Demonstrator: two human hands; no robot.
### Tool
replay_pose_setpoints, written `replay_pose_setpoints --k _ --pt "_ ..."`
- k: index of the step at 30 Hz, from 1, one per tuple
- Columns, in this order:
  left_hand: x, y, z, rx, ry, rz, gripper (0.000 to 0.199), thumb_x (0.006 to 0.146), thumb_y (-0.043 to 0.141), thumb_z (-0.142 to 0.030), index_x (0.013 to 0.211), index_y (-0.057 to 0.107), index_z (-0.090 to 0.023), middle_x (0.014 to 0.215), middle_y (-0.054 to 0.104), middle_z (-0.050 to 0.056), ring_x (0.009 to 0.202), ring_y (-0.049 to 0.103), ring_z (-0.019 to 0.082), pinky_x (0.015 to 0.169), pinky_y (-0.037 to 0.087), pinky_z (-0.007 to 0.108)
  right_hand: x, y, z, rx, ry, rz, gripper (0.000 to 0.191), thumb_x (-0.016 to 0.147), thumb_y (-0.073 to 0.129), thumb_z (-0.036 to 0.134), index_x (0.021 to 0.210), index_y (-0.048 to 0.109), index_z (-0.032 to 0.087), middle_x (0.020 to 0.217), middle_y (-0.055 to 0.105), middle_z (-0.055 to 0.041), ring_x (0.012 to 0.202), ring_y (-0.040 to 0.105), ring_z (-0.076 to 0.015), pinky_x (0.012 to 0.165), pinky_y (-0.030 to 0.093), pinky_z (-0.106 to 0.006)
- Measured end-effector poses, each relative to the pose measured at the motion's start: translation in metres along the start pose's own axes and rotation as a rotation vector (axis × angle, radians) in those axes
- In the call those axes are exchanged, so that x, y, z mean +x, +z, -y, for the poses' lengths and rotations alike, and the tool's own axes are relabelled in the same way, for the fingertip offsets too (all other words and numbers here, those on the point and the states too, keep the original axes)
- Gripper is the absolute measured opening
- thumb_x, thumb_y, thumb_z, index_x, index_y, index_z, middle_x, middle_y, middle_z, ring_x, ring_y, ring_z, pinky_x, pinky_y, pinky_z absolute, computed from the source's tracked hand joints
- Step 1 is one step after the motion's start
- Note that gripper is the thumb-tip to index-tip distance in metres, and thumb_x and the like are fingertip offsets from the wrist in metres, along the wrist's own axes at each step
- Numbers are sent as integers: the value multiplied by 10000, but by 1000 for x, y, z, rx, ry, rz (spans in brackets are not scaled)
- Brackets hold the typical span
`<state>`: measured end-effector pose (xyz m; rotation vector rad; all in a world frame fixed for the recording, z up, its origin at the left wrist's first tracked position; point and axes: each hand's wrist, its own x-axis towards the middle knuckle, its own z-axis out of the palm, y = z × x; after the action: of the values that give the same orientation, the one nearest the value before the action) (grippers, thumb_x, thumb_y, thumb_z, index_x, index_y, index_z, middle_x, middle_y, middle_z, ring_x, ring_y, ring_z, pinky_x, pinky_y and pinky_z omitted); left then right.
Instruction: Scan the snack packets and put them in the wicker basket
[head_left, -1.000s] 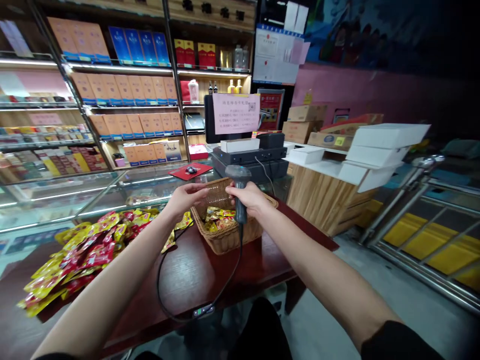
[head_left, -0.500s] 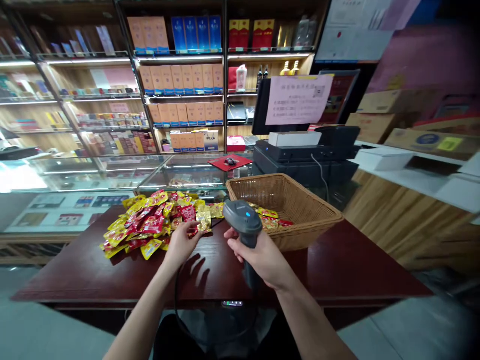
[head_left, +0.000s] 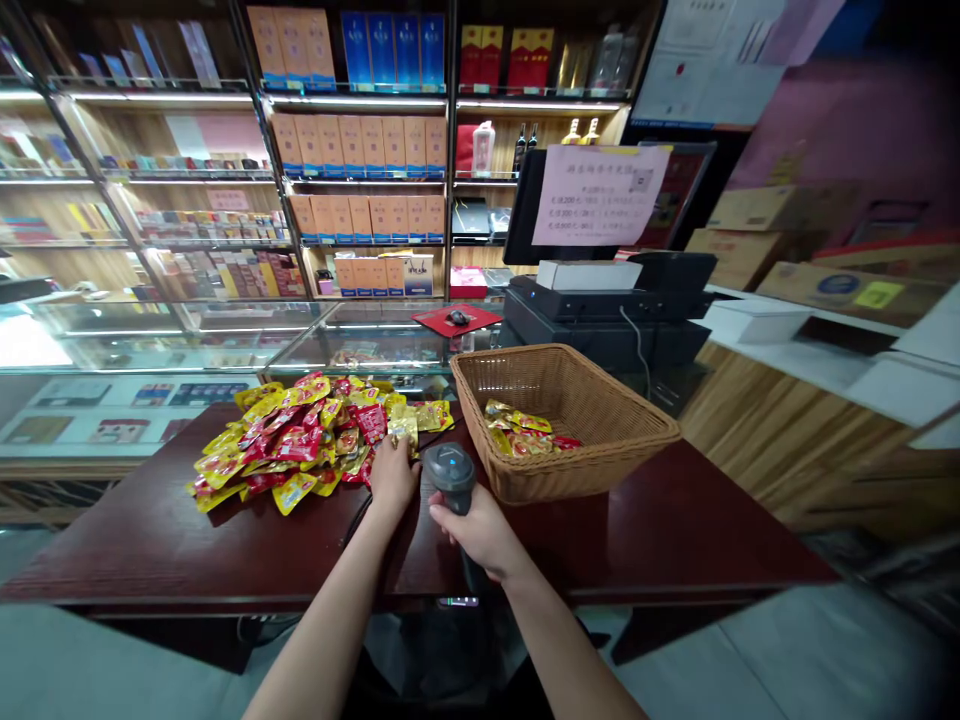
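My left hand (head_left: 393, 476) reaches into the front right of a heap of red and yellow snack packets (head_left: 289, 445), its fingers closed on a gold packet (head_left: 403, 431). My right hand (head_left: 478, 532) grips the handle of a grey corded barcode scanner (head_left: 450, 467), held low beside the heap. A woven wicker basket (head_left: 559, 360) stands just beyond the scanner and holds a few similar packets (head_left: 521, 433). The heap and basket rest on a dark red wooden table (head_left: 187, 560). The scanner's cable is mostly hidden below my hand.
A glass display counter (head_left: 375, 345) runs behind the table, with a red mat and computer mouse (head_left: 457, 318) on it. A checkout terminal (head_left: 607, 310) stands behind the basket. Shelves of boxed goods (head_left: 360, 140) fill the back; cardboard boxes (head_left: 795, 250) stand at right.
My view has swung left and levelled. My left hand has moved from the basket onto the heap, and the scanner has dropped lower, close to the table. The basket's packets show more fully.
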<state>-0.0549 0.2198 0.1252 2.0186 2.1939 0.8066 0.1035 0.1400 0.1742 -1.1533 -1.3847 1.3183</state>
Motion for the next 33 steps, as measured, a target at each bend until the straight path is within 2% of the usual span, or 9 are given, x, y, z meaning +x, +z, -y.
replay_pose_setpoints --k 4,7,11,13,18,22,26,30,33 --pt "6 3 3 -4 -3 19 402 834 558 -196 1232 604 -211 1277 561 170 1135 563 288 943 417 393 7 2 -7 20 45 -2 157 659 681 246 767 598 170 571 574 38 462 520 -104 419 398 -204" --pt "4 -2 4 -85 -9 -54 363 807 536 -158 1146 655 -204 1207 608 143 1104 575 266 942 426 364 12 4 -11 21 77 -10 158 656 692 249 752 597 167 559 569 41 438 504 -95 397 386 -195" --pt "-14 -28 11 -340 -46 -220 272 777 496 -157 957 694 -202 1026 652 97 984 608 239 916 457 348 18 5 -17 65 87 -30 187 657 714 269 764 608 158 572 572 32 474 535 -106 401 428 -194" --pt "-27 -50 20 -500 -17 -197 282 744 471 -125 910 682 -211 1002 651 71 959 614 219 903 471 340 20 6 -20 119 101 -49 250 638 747 299 800 628 150 658 614 3 537 574 -122 429 484 -214" --pt "-52 -108 38 -754 197 176 258 743 509 -137 884 705 -226 1142 637 75 1140 557 242 1033 404 395 18 8 -17 281 129 -20 394 587 818 377 852 650 139 899 669 -63 755 650 -187 556 586 -297" --pt "-53 -130 34 -851 229 444 184 818 546 -235 761 720 -216 1230 612 90 1125 576 266 989 441 404 11 10 -7 409 207 100 363 564 845 360 752 616 150 964 708 -74 721 662 -175 547 561 -275" --pt "-42 -115 16 -1125 41 356 162 772 677 -328 877 713 -210 1276 606 101 1122 595 277 927 490 389 9 14 -6 410 220 79 313 571 822 261 781 614 158 674 661 19 478 554 -92 461 450 -214" --pt "-36 -89 -12 -1450 -418 92 396 798 653 -481 1069 624 -193 1120 673 110 909 678 202 778 554 328 16 18 -10 368 143 -162 299 581 784 260 806 614 162 609 611 47 456 525 -93 455 433 -221" --pt "-42 -79 -29 -1620 -560 141 446 857 533 -579 965 629 -157 936 702 120 816 696 195 719 570 314 21 21 -10 319 117 -302 284 586 765 288 798 614 174 601 611 44 456 536 -109 448 440 -230"
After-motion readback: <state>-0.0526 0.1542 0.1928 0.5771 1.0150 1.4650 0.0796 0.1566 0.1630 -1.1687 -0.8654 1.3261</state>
